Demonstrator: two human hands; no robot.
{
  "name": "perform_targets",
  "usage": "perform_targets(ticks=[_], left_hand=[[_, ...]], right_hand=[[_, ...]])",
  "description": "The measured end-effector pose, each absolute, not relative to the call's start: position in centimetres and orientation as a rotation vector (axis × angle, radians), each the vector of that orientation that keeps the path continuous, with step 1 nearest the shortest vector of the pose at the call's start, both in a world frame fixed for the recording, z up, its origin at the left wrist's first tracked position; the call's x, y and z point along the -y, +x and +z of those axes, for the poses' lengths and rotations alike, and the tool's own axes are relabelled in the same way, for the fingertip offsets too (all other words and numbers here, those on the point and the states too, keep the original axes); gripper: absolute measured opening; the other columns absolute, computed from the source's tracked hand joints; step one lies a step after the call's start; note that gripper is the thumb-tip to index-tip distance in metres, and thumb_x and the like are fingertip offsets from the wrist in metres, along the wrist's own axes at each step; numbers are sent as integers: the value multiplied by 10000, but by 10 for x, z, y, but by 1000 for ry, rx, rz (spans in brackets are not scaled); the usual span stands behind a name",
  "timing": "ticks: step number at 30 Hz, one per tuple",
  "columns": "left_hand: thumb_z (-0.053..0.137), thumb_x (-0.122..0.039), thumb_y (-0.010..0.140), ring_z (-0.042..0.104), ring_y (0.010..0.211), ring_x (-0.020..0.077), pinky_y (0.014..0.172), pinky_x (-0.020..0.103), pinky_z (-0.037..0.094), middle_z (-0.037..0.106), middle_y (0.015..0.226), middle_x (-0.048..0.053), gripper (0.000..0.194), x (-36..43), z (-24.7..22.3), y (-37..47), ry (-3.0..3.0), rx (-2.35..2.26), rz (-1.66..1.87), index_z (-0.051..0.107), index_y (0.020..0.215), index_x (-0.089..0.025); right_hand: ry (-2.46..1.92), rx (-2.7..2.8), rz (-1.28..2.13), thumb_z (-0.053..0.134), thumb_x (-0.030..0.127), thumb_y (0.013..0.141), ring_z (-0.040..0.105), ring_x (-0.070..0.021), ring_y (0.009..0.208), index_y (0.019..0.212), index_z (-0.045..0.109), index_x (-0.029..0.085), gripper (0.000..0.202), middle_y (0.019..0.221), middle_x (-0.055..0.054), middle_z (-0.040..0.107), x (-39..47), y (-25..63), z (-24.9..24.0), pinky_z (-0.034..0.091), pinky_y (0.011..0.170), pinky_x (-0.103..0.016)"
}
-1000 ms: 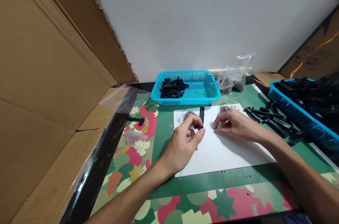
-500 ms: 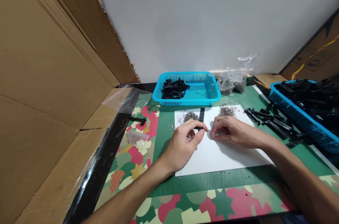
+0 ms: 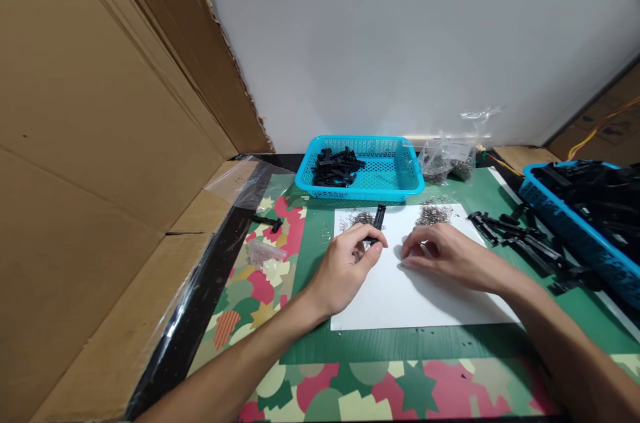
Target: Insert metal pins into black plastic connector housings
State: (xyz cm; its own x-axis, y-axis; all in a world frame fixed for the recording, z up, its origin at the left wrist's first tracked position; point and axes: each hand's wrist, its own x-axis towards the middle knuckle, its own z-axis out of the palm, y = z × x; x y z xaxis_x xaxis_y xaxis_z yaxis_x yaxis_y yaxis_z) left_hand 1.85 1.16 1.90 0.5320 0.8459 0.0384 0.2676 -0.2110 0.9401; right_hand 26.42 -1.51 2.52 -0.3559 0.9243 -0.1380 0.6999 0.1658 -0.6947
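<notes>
My left hand [image 3: 350, 263] is closed on a narrow black plastic part [image 3: 380, 216], which sticks up past the fingers over the white sheet [image 3: 390, 309]. To its right, my right hand [image 3: 440, 253] rests low over the sheet with its fingertips bent together; whatever they may hold is too small to make out. A pile of tiny metal pieces [image 3: 364, 217] lies just behind my left hand. Behind my right hand is a second such pile [image 3: 434, 212], partly hidden by the hand.
A blue basket [image 3: 360, 195] with black parts stands at the back. Clear bags [image 3: 463, 166] of metal pieces sit beside it. Loose black parts [image 3: 530, 243] and a fuller blue basket [image 3: 555, 209] are at the right. Cardboard [image 3: 100, 143] walls the left.
The view has shifted slightly, so the scene sits further right. The black part in my left hand now leans a little to the right. My right hand is slightly further from my left.
</notes>
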Motion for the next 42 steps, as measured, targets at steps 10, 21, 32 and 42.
perform_targets(ticks=[10,21,32,42], left_hand=[[590,-324,1032,562,788,156,708,282,411,655,989,21,179,-19,10,16,1856,-912,737,719,1025,-199],[599,-278,1026,522,751,137,693,276,398,632,960,7,147,-16,16,18,1938,-899,726,719,1026,-195],[607,-306,1045,509,741,118,682,259,391,587,934,-13,150,-9,16,20,2000,-845,662,722,1078,-215],[627,-329,1051,540,770,123,701,260,396,644,968,-13,144,-11,15,22,1952,-854,666,713,1046,-215]], right_hand=[[-1530,2038,967,725,215,884,606,-159,688,844,820,229,105,802,-12,729,12,257,16,413,658,-282],[-1643,1993,913,779,275,862,613,-167,676,843,827,226,71,761,-10,725,15,253,21,395,630,-291],[-1340,2006,1015,583,264,1037,547,-126,676,969,667,216,119,907,5,710,24,250,27,398,651,-273],[-1196,1814,1056,747,303,964,563,-100,646,1031,722,235,99,904,16,728,24,246,33,411,589,-250]])
